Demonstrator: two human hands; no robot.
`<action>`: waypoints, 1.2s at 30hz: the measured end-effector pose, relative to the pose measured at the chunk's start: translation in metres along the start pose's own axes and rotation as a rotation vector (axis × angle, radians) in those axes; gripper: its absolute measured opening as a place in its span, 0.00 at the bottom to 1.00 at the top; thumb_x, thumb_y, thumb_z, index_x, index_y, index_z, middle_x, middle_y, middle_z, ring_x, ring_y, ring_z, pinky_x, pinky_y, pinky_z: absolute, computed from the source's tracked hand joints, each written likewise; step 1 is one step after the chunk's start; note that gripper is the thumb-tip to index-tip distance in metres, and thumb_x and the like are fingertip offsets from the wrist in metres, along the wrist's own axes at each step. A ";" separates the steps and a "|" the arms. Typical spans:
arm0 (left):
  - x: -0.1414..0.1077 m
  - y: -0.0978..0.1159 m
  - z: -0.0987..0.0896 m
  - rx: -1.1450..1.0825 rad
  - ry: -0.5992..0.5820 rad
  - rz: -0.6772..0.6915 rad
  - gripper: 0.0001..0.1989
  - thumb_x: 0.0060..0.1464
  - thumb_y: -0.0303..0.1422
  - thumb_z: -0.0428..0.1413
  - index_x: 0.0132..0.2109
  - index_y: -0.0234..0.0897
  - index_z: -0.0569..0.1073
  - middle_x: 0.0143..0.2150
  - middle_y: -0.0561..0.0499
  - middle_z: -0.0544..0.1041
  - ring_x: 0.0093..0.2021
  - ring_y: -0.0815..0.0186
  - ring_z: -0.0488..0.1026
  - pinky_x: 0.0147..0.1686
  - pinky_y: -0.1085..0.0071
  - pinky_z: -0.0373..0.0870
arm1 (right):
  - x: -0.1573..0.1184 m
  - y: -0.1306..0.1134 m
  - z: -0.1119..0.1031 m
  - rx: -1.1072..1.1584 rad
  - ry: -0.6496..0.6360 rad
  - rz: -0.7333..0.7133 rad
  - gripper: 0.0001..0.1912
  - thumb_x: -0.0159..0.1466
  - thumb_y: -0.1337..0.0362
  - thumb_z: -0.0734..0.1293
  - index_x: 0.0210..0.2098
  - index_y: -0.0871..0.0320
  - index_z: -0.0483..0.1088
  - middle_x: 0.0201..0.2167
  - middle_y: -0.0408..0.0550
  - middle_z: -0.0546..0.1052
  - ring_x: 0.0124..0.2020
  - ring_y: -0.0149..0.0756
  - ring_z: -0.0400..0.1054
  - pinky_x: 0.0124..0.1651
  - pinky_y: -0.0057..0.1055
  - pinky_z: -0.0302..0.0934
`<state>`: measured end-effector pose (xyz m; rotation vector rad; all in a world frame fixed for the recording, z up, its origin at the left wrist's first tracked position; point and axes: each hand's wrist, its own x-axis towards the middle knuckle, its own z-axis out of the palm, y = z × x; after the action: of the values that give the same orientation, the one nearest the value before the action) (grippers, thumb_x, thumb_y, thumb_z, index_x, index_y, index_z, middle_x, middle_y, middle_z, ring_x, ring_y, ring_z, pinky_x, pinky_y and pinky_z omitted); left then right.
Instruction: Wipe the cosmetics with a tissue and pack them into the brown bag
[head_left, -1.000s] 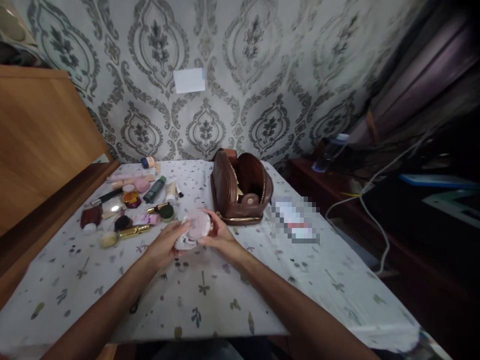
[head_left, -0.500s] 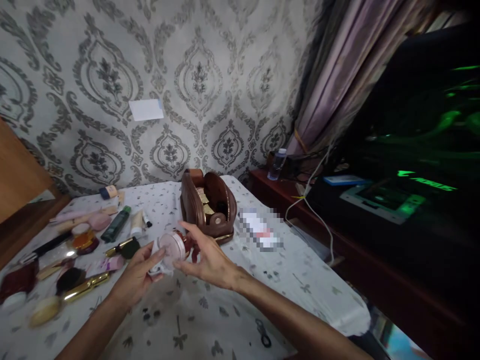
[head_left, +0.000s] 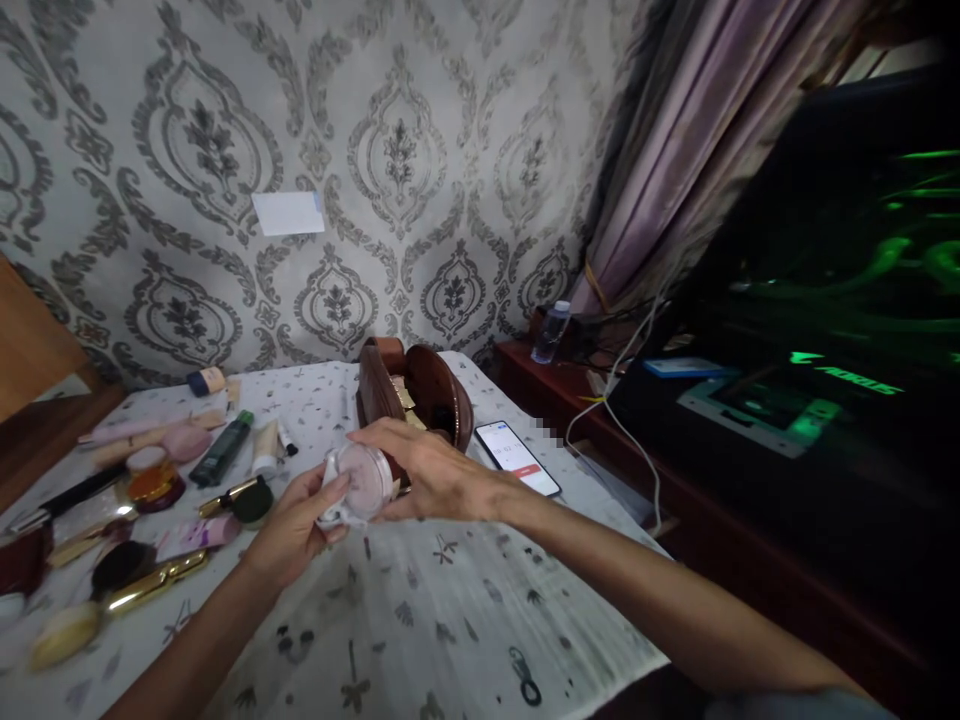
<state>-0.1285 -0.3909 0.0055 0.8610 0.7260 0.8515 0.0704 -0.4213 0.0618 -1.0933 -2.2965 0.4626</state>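
A round cosmetic jar (head_left: 364, 482) with a pale pink lid is held up over the table, its lid tilted towards me. My right hand (head_left: 424, 468) curls around the jar's far side and hides most of its body. My left hand (head_left: 300, 515) pinches a crumpled white tissue (head_left: 331, 508) against the left edge of the lid, thumb on top. Just behind the right hand stands a brown leather bag (head_left: 375, 385), open at the top, with gold-coloured items inside. The hand covers the bag's lower front.
Cosmetics lie on the left: a green bottle (head_left: 222, 448), an amber jar (head_left: 155, 480), a cream tube (head_left: 266, 447) and brushes (head_left: 157, 583). A phone (head_left: 517, 456) lies right of the bag. Beyond the table edge are a water bottle (head_left: 550, 332) and a white cable (head_left: 637, 440).
The jar and both hands have shifted slightly right. My right hand has closed further around the jar and now covers the bag's front. The view has turned slightly.
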 end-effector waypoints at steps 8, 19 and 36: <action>0.004 0.013 0.009 -0.160 0.080 0.005 0.16 0.46 0.36 0.70 0.33 0.31 0.73 0.23 0.55 0.72 0.19 0.75 0.65 0.11 0.83 0.59 | 0.027 0.001 -0.020 -0.070 0.019 -0.008 0.33 0.50 0.56 0.79 0.51 0.60 0.69 0.46 0.52 0.73 0.47 0.43 0.69 0.50 0.37 0.65; -0.002 0.038 0.015 -0.333 0.159 -0.311 0.25 0.72 0.34 0.35 0.31 0.31 0.69 0.20 0.50 0.69 0.14 0.77 0.66 0.06 0.89 0.49 | 0.050 0.017 -0.031 0.060 -0.205 -0.112 0.19 0.63 0.57 0.72 0.50 0.59 0.72 0.42 0.48 0.74 0.41 0.34 0.69 0.45 0.31 0.64; 0.017 0.007 -0.014 -0.022 0.185 -0.059 0.15 0.55 0.39 0.61 0.43 0.30 0.74 0.22 0.52 0.73 0.19 0.72 0.69 0.12 0.83 0.49 | 0.083 0.054 -0.083 -0.289 0.134 0.394 0.17 0.63 0.53 0.66 0.31 0.62 0.71 0.25 0.41 0.70 0.29 0.30 0.63 0.32 0.27 0.52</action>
<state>-0.1346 -0.3689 0.0018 0.7435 0.8983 0.8922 0.1101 -0.3169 0.1269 -1.6800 -2.0730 0.1958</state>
